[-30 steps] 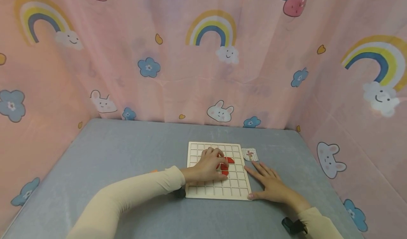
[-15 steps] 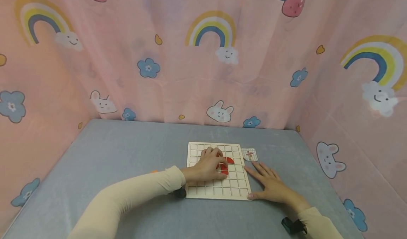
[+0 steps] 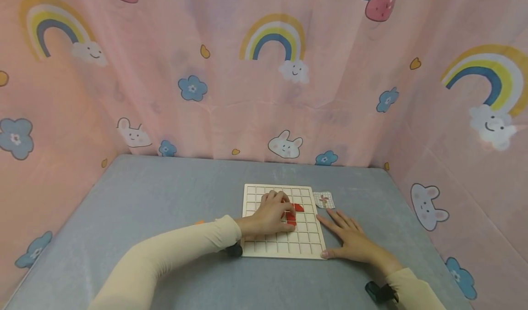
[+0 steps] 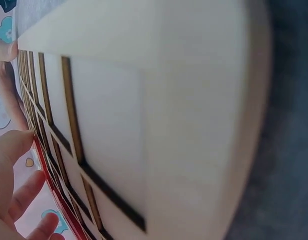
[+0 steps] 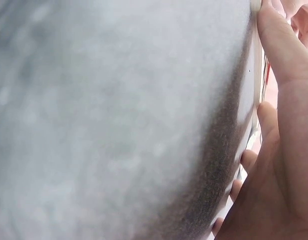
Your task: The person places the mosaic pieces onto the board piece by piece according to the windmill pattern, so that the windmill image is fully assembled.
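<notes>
A pale board with a square grid (image 3: 303, 236) lies flat on the table. Several red pieces (image 3: 291, 219) sit on its middle, partly covered by my left hand (image 3: 268, 216). That hand arches over them with bent fingers; its thumb and index finger hold a flat red piece between them. In the left wrist view, the thumb and fingertips meet the red edge (image 4: 42, 152) along the board. My right hand (image 3: 350, 242) rests spread at the board's right edge, its thumb (image 5: 274, 37) and fingertips touching the side.
A small card (image 3: 324, 200) printed with a grid and a coloured figure lies right of the board. A bit of orange (image 3: 200, 222) shows behind the left sleeve. The grey-blue table (image 3: 185, 186) meets a pink patterned curtain (image 3: 231, 117) at the back and sides.
</notes>
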A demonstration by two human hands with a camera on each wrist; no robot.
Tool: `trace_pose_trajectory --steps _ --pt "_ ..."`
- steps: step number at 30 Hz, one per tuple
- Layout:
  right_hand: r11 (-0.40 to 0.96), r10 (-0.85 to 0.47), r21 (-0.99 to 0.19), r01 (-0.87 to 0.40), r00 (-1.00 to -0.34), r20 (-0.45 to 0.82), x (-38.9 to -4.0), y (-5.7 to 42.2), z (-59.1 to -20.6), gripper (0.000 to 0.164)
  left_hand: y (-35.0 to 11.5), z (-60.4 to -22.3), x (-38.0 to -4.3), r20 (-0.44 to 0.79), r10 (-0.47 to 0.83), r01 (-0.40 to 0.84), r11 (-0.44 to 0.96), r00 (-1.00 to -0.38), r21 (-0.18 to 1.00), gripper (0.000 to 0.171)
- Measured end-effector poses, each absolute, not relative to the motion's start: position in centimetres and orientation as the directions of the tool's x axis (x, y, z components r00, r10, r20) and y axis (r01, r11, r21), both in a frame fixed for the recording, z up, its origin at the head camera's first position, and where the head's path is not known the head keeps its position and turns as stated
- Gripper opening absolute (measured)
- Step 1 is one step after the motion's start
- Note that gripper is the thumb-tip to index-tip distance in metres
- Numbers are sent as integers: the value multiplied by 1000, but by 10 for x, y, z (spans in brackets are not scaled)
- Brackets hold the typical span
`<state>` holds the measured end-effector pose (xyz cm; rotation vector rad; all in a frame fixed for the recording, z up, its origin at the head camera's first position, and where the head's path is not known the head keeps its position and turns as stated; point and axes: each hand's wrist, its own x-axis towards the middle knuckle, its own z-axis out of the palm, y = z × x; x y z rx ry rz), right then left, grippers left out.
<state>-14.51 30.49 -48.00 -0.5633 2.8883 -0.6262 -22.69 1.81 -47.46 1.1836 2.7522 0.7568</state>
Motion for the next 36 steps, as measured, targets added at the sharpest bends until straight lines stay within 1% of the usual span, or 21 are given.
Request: trace_pose_trajectory --steps 8,11,14,18,22,26,30,33,36 --pt "854 -378 -413 -316 -923 -74 -145 302 -477 102 15 -476 -237 158 702 672 553 -694 493 24" --pt "858 -369 -414 -303 -925 -87 -146 302 -476 102 8 -473 -241 166 695 654 530 -700 539 22" --pt "862 -368 -405 -306 -926 -84 -146 302 -477 103 -5 -465 -241 168 676 612 497 -718 615 23" --pt "859 -374 -406 -313 -924 -79 -145 301 -476 103 -30 -452 -242 195 656 570 425 -730 703 25" --pt "855 -379 -412 -315 -921 -84 -145 301 -477 103 -63 -447 -245 223 655 556 357 -722 751 25" --pt "856 -380 -409 -316 -921 -83 -146 303 -480 104 -99 -443 -245 193 633 501 351 -749 791 26" --pt "842 -391 -418 -342 -920 -35 -147 306 -485 102 -131 -442 -242 178 603 462 357 -778 812 24" --pt "832 -395 -430 -352 -918 -14 -147 308 -487 100 -151 -444 -238 165 610 441 335 -775 832 25" --pt "828 -397 -437 -351 -918 -15 -146 307 -487 99 -170 -448 -232 144 638 435 326 -756 839 29"
